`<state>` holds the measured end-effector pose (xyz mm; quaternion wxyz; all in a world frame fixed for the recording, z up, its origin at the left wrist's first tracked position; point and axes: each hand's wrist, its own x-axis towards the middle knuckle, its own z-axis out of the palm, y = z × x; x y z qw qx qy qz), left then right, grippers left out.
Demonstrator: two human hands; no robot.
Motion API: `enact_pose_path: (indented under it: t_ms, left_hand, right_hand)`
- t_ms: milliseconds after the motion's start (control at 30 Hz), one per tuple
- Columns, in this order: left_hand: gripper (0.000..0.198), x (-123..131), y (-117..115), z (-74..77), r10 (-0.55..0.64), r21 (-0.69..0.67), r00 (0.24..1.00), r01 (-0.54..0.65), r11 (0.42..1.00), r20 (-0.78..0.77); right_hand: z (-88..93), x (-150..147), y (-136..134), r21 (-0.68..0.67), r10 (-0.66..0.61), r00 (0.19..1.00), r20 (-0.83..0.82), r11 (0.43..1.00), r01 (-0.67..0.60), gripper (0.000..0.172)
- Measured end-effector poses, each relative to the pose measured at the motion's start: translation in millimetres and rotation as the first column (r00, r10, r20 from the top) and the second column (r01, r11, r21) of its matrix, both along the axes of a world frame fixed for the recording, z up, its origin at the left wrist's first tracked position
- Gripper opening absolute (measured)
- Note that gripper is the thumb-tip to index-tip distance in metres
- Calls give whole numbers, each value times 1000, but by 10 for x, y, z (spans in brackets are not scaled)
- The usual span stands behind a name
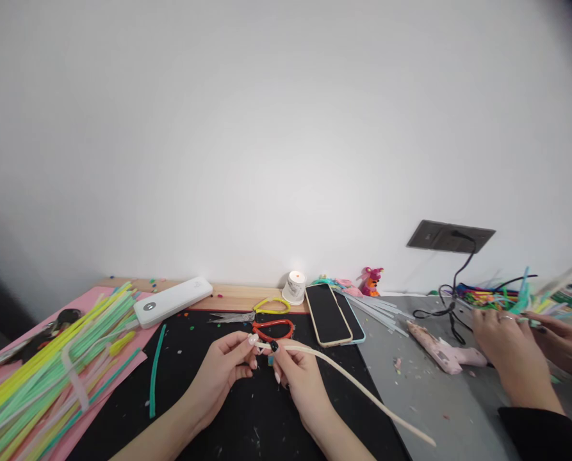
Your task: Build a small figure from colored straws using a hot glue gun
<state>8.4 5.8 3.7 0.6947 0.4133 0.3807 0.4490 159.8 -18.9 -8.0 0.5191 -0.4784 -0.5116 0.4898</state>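
A cream-white pipe cleaner (357, 384) is pinched between my two hands over the black mat (204, 419). My left hand (225, 365) has thumb and forefinger closed on its short end. Just beside it, my right hand (302, 374) grips the same stem between thumb and fingers, and the long tail curves off to the lower right. A small blue bit shows at the right fingertips, too small to name. Scissors (272, 330) with one red and one yellow handle lie behind my hands. A single teal pipe cleaner (157, 371) lies left of my left hand.
Left are a pipe-cleaner bundle (65, 365) and a white power bank (173, 302). Behind stand a paper cup (294, 288), phones (328, 314) and a pink figure (371, 282). Right lie clear glue sticks (372, 310), a pink glue gun (444, 352) and another person's hands (516, 352).
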Motion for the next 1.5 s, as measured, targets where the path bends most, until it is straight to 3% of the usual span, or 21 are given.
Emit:
enact_pose_path:
  t_ms: [200,300,433,533,667,767,867,967,1067,1267,1500]
  left_hand:
    - [32,-32,33,-12,38,161,988,-14,987,-148]
    - [29,-44,62,-35,-49,276,951,137,951,-305]
    - [22,-39,39,-8,-179,315,881,337,888,-439]
    - [21,-47,-8,41,-222,331,815,444,833,-535]
    - [18,-67,-58,58,-298,282,720,566,775,-627]
    - [17,-70,-68,43,-281,292,670,609,737,-687]
    - [19,-63,-39,18,-188,364,710,547,754,-678]
    - [14,-61,27,-24,-115,378,820,378,845,-561]
    - [9,-63,78,-65,-82,332,894,247,910,-440]
    - [15,-34,50,-31,-16,303,954,110,947,-298]
    - [24,-18,9,32,46,263,968,21,965,-246]
  right_hand:
    - [52,1,-21,56,5,996,86,998,-10,42]
    - [68,36,-24,71,-66,991,117,996,58,42]
    - [81,87,-19,115,-93,979,184,991,73,43]
    - [98,82,-27,123,-58,966,252,992,28,41]
    - [126,33,-76,156,59,924,379,980,-127,38]
    - [141,23,-104,169,116,883,456,962,-213,37]
    - [140,62,-73,172,61,911,409,975,-143,39]
    - [111,112,-4,154,-65,969,238,988,28,39]
    - [73,120,39,91,-107,993,41,990,103,40]
    - [48,35,-16,174,-70,997,39,983,62,44]
    - [45,-1,-49,127,20,999,39,992,-25,46]
